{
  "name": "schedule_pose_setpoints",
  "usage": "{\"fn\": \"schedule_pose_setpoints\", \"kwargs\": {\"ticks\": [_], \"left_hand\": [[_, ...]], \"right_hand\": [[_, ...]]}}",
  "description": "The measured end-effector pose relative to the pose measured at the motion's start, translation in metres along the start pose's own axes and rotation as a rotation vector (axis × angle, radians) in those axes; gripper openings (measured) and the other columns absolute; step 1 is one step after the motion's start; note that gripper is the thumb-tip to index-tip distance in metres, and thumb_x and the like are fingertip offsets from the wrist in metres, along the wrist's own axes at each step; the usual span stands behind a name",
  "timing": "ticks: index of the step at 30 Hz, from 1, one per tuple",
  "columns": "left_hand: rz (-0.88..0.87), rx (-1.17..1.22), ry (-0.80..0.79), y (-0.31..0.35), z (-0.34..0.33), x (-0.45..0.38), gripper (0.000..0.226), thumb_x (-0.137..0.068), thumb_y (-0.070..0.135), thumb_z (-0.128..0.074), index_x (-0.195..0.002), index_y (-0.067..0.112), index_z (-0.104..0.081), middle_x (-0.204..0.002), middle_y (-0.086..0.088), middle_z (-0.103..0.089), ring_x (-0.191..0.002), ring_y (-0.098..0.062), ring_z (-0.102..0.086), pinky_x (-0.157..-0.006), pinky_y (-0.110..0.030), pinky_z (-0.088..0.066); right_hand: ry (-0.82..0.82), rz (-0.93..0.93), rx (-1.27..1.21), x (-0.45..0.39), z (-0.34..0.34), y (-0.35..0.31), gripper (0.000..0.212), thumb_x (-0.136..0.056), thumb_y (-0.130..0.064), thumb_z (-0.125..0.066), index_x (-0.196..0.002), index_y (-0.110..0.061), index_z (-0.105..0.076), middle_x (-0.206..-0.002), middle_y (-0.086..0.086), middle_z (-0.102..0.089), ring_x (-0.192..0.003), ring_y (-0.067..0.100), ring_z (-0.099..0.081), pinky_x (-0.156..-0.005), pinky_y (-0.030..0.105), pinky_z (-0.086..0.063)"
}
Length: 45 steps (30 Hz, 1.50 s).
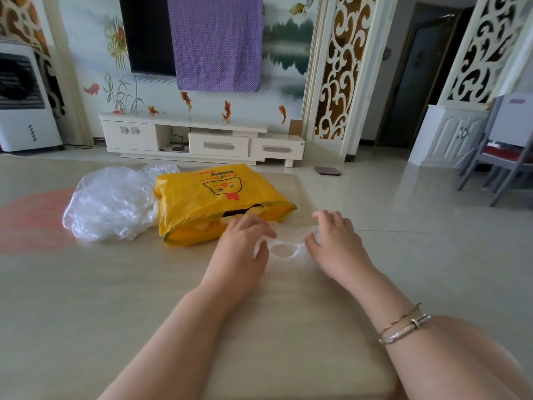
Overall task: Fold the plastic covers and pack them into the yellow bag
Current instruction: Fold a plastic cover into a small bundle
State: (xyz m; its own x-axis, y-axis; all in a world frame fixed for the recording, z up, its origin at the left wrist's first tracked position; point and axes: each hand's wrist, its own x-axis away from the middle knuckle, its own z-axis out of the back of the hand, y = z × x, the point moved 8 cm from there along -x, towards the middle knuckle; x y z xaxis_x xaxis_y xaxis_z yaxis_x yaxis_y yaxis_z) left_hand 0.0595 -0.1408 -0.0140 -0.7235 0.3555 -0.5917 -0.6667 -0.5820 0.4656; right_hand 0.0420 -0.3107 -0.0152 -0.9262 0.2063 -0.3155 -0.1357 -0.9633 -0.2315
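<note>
Mid-task | both hands, left hand and right hand, pinch one small clear plastic cover flat on the beige tabletop | crumpled clear covers pile unfolded near far-left edge | yellow plastic bag looks partly filled

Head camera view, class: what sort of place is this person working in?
Most likely a home living room: a dark wall-mounted television, a long white low media cabinet beneath it, and a white standing air cooler beside the wall.

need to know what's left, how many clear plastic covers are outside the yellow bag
2 or more: one plastic cover between the left hand and right hand, and a loose plastic heap left of the yellow bag; the heap may hold several.
</note>
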Motion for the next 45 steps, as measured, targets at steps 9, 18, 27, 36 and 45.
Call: {"fn": "schedule_pose_setpoints", "kwargs": {"ticks": [9,18,27,36,45], "left_hand": [[0.12,-0.292,-0.478,-0.024,-0.049,0.002,0.076,-0.092,0.067,-0.032,-0.154,0.025,-0.016,-0.162,0.008,-0.013,-0.149,-0.009,-0.002,-0.122,-0.033,-0.005],[0.112,0.095,-0.282,-0.022,-0.028,-0.006,0.054,-0.096,0.044,-0.049,-0.145,0.025,-0.04,-0.151,0.007,-0.038,-0.142,-0.012,-0.029,-0.117,-0.034,-0.025],[0.048,0.093,-0.322,-0.01,-0.024,0.003,0.044,-0.081,0.048,-0.07,-0.119,0.028,-0.062,-0.121,0.015,-0.054,-0.119,-0.005,-0.042,-0.101,-0.021,-0.035],[0.083,0.015,-0.292,-0.018,-0.027,-0.004,0.032,-0.085,0.029,-0.067,-0.116,0.023,-0.063,-0.119,0.009,-0.057,-0.11,-0.012,-0.053,-0.093,-0.029,-0.046],[0.315,0.162,-0.095,-0.023,-0.014,-0.003,0.022,-0.096,0.028,-0.051,-0.086,0.015,-0.066,-0.078,0.0,-0.064,-0.075,-0.022,-0.058,-0.067,-0.036,-0.049]], "right_hand": [[-0.441,0.107,0.107,0.003,-0.048,0.009,0.063,-0.101,-0.054,-0.02,-0.155,-0.025,-0.008,-0.164,-0.008,0.001,-0.15,0.01,0.0,-0.12,0.044,0.004],[-0.319,0.198,-0.214,0.007,-0.017,0.0,0.083,-0.083,-0.067,-0.053,-0.152,-0.036,-0.018,-0.161,-0.01,-0.013,-0.148,0.006,-0.005,-0.121,0.034,-0.005],[-0.265,0.313,-0.102,0.021,0.0,0.008,0.04,-0.078,-0.032,-0.068,-0.114,-0.037,-0.052,-0.116,-0.02,-0.045,-0.115,0.003,-0.038,-0.099,0.029,-0.037],[-0.028,0.172,-0.122,-0.002,0.004,0.013,0.011,-0.089,-0.022,-0.052,-0.081,-0.02,-0.058,-0.082,-0.005,-0.062,-0.082,0.018,-0.059,-0.071,0.035,-0.048],[0.011,-0.089,-0.338,-0.006,-0.003,0.029,0.024,-0.093,-0.028,-0.046,-0.071,-0.016,-0.049,-0.067,0.001,-0.063,-0.069,0.025,-0.061,-0.059,0.035,-0.045]]}}
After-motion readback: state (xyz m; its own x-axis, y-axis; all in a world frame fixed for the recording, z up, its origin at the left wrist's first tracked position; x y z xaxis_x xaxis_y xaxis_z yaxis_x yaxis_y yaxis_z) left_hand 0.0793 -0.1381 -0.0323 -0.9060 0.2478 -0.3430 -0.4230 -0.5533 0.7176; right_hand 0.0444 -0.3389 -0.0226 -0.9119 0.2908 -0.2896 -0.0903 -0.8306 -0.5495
